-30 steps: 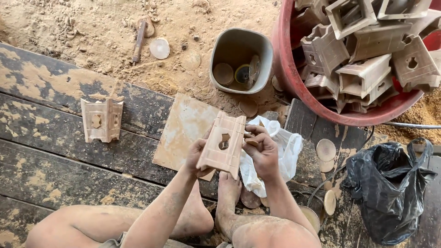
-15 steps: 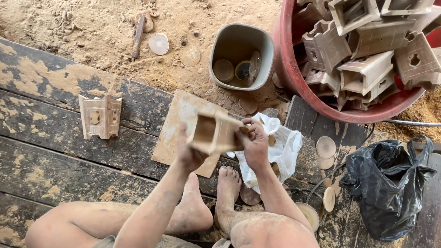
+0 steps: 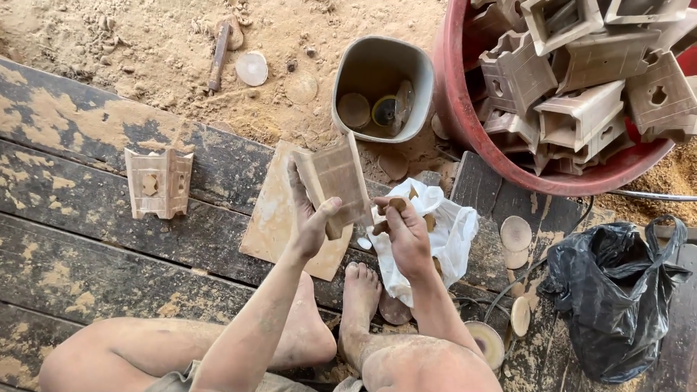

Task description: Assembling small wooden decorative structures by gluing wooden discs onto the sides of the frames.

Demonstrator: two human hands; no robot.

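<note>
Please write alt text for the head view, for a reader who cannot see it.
Seated barefoot on dusty planks, a person holds a clay block in the left hand and a small brown piece in the right hand over a white bag. A red tub of similar blocks and a grey bucket stand ahead.

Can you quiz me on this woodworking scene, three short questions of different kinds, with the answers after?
1. True or false: the left hand holds a wooden piece up off the boards.
2. Multiple choice: the red tub is filled with A) sawdust only, B) carved wooden pieces, C) water.
3. Fill in: the lone wooden piece lying on the dark planks is on the person's ___ side.

Key
1. True; the right hand is beside it, over the white cloth, pinching something small.
2. B
3. left
</note>
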